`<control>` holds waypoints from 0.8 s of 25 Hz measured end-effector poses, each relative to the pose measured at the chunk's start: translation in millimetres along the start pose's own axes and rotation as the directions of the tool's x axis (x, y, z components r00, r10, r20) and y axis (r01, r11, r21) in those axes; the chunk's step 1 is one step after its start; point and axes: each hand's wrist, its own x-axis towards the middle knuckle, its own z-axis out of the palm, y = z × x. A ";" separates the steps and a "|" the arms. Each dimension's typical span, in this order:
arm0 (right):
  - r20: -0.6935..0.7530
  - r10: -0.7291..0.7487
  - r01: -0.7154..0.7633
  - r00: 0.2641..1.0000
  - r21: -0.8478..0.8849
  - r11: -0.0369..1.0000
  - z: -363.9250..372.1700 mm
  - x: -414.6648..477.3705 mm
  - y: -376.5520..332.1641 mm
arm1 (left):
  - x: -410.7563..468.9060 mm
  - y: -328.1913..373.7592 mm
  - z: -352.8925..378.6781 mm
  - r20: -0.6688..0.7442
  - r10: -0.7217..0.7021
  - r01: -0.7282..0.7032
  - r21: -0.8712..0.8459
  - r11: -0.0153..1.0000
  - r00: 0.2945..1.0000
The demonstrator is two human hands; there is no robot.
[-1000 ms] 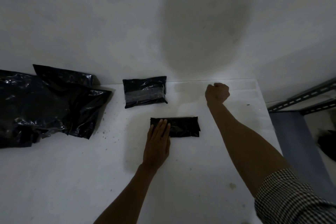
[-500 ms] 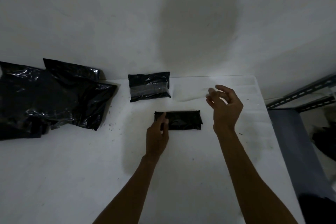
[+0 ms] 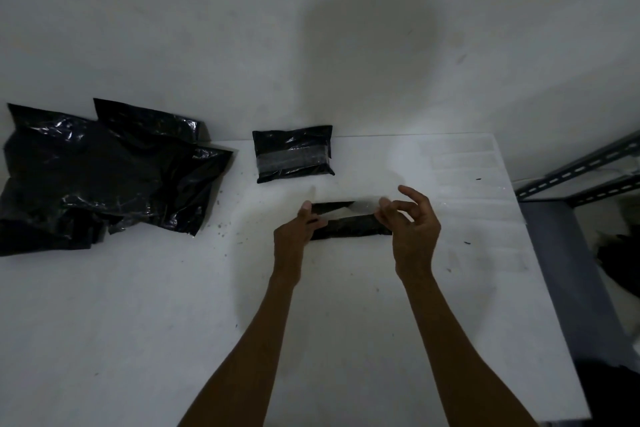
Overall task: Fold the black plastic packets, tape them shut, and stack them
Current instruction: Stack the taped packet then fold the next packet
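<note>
A white tabletop (image 3: 138, 322), flecked with small dark specks, stands against a plain pale wall (image 3: 173, 28). The light is dim, and a broad round shadow (image 3: 370, 28) darkens the wall. Grey slotted metal shelving (image 3: 581, 166) stands just right of the tabletop.

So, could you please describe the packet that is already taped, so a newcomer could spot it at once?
Start at the white table and follow its far edge along the wall. Near the middle lies the taped packet, right of the crumpled black pile. Unlike the folded packet nearer the person, it bears a shiny tape band.
</note>
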 end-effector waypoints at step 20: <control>-0.034 -0.057 0.050 0.998 -0.171 0.984 -2.9 0.0 7.4 | 8.9 -2.1 -14.5 0.015 -0.169 0.167 -0.257 0.952 0.985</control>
